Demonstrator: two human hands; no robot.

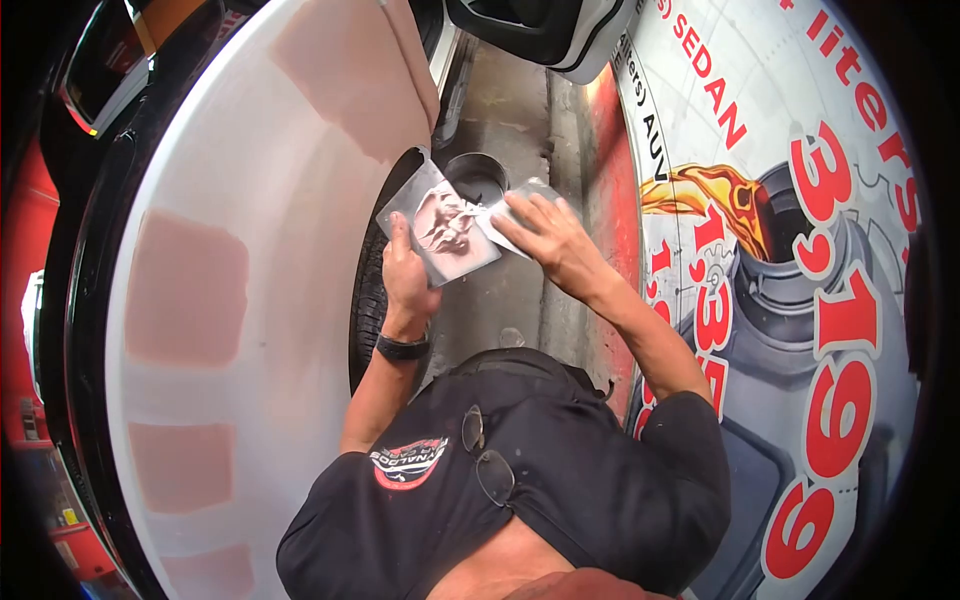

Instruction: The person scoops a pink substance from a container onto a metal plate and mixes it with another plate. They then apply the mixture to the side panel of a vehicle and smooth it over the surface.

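Observation:
My left hand (408, 278) grips a flat, shiny mixing board (403, 196) by its near-left edge, with the thumb on top. Pinkish-brown body filler (446, 228) lies in a smeared, lumpy heap in the middle of the board. In my right hand (560, 243) is a pale, flat spreader (508, 236), held with the fingers over its top. The spreader's inner end meets the board's right side beside the filler. Left of my hands, a light car panel (290, 290) carries several matte pinkish-brown patches (187, 288).
A tyre (368, 305) sits under the panel edge, close to my left forearm. Beyond the board, a dark round container (478, 172) rests on the floor. A side mirror (545, 35) juts in at the top. Along my right stands a large printed banner (740, 330).

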